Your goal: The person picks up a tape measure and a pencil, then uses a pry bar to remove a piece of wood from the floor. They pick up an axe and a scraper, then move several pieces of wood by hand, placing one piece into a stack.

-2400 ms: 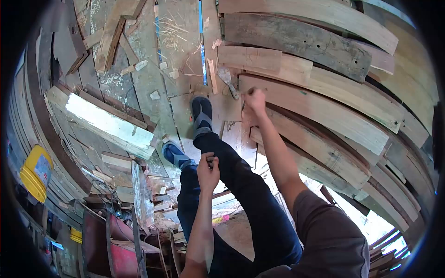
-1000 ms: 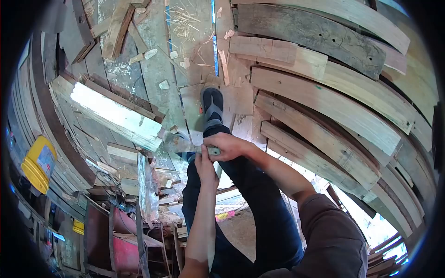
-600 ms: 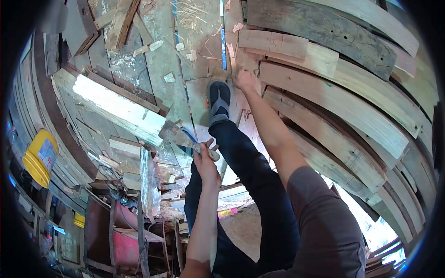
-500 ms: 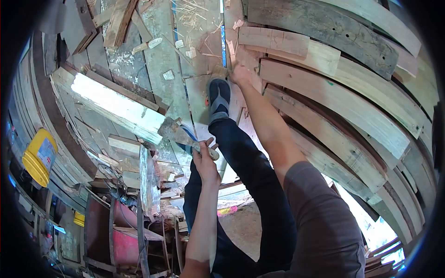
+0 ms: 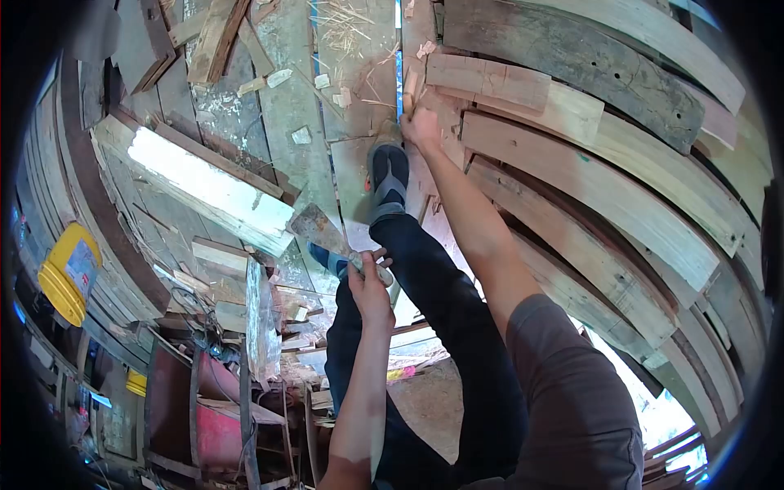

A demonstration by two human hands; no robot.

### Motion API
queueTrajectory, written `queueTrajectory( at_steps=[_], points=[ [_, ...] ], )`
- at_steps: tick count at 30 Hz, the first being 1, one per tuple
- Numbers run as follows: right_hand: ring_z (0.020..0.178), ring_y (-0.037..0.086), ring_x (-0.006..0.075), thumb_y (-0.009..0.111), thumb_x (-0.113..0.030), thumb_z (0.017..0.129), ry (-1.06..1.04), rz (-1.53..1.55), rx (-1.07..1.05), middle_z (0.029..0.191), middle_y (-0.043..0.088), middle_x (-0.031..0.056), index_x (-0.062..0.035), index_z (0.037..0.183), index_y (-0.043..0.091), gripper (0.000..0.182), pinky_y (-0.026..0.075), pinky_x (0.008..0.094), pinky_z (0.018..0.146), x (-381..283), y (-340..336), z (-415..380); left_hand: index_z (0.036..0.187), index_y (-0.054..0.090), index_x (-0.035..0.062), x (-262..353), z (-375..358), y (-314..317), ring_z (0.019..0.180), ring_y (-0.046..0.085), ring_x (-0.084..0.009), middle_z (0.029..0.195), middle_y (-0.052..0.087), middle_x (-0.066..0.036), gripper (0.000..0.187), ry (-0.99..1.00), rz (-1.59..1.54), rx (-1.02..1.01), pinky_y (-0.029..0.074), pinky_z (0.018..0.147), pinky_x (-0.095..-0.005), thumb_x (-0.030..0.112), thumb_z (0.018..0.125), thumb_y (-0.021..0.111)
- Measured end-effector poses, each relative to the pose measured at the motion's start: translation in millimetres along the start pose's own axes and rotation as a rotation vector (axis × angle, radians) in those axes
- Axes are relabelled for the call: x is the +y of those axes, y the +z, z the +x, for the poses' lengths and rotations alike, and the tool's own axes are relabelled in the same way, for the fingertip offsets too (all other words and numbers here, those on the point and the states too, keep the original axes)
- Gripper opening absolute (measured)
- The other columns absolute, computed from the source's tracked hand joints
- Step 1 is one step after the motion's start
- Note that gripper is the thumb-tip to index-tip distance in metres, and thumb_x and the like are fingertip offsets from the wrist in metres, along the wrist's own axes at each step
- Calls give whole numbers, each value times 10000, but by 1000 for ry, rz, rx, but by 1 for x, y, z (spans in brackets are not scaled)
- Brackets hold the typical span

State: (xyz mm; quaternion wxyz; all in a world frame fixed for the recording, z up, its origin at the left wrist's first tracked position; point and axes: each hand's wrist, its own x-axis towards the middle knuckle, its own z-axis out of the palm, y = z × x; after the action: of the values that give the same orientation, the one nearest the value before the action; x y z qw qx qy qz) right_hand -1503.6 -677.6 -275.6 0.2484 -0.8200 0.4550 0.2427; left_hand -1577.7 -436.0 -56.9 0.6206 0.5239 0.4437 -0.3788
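My left hand [image 5: 370, 287] is closed around the light-coloured handle of a cleaver-like tool [image 5: 320, 229] with a broad, stained metal blade. Its blade points up and left, above my left shoe [image 5: 327, 258]. Farther forward, my right hand [image 5: 422, 128] is closed on a short strip of wood [image 5: 413, 85] that sticks out past the fist, near the floor. The fist hides the strip's lower end. Just left of that hand are the toe of my right shoe [image 5: 389, 166] and a small brownish block [image 5: 387, 131].
Long stacked planks [image 5: 588, 188] fill the right side. A white-painted beam [image 5: 204, 184] lies to the left on the floorboards. Wood chips [image 5: 301, 135] and straw-like shavings [image 5: 343, 28] are scattered ahead. A yellow bucket [image 5: 72, 273] is at far left, above a red surface [image 5: 220, 433].
The tool in my left hand has turned, so its blade shows flatter and broader. My right hand has shifted slightly left and forward, and the wood strip sits at a different tilt.
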Motion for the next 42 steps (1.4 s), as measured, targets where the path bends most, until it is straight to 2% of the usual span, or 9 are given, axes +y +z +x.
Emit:
queueTrajectory(
  at_steps=[8,11,16,19,23,28,31,34,42],
  points=[
    [942,570,456,579,-224,764,-158,194,186,970,579,330,66,1091,456,454,474,479,809,-9,1,53,1061,460,38,2,-1,4,803,578,-155,984,603,-118,274,-29,54,22,432,680,-267,291,956,458],
    [975,560,462,572,-259,771,23,159,116,1022,571,325,69,1125,434,502,457,475,849,-12,27,90,1045,467,44,2,2,3,780,563,-147,981,597,-113,261,-23,44,22,421,645,-255,288,954,465],
    [1183,470,367,638,-464,734,383,81,-14,1261,435,315,70,1247,363,790,405,392,981,-57,9,81,1030,473,55,5,3,2,741,531,-127,970,590,-97,231,-52,15,71,394,562,-210,270,948,485],
    [1172,495,323,656,-432,729,260,78,-120,1259,473,259,77,1257,370,788,425,376,963,-31,34,114,1042,480,58,11,4,0,732,525,-106,948,595,-83,232,-48,35,97,402,583,-219,270,948,484],
    [1017,595,310,637,-433,723,168,-30,-25,1092,601,216,13,1054,610,556,483,375,864,-26,32,116,1039,490,65,14,5,-4,712,514,-96,943,596,-76,230,-14,36,132,413,628,-238,275,945,486],
    [925,626,327,617,-390,725,65,28,33,956,643,210,-10,980,638,458,491,397,827,-43,1,78,988,478,51,4,3,-9,525,413,-63,880,588,-89,231,11,69,68,412,636,-241,278,946,483],
    [805,633,265,600,-332,752,-129,169,-87,875,646,180,7,922,633,380,500,387,763,-41,13,67,954,468,40,0,1,-5,461,333,-47,762,556,-62,235,68,60,81,416,664,-250,274,946,484],
    [849,631,301,591,-314,749,-120,279,-294,847,650,199,13,885,645,358,474,384,742,-50,20,51,940,495,25,3,-1,0,488,375,-43,678,511,-24,233,77,28,70,448,641,-247,256,952,467],
    [652,432,138,532,-171,727,167,1224,-561,686,436,-3,-96,742,547,79,368,281,608,-83,-22,-72,1073,490,1,-18,-23,-25,665,474,-86,883,585,-65,284,213,233,142,371,562,-224,253,943,483]
  ],
)
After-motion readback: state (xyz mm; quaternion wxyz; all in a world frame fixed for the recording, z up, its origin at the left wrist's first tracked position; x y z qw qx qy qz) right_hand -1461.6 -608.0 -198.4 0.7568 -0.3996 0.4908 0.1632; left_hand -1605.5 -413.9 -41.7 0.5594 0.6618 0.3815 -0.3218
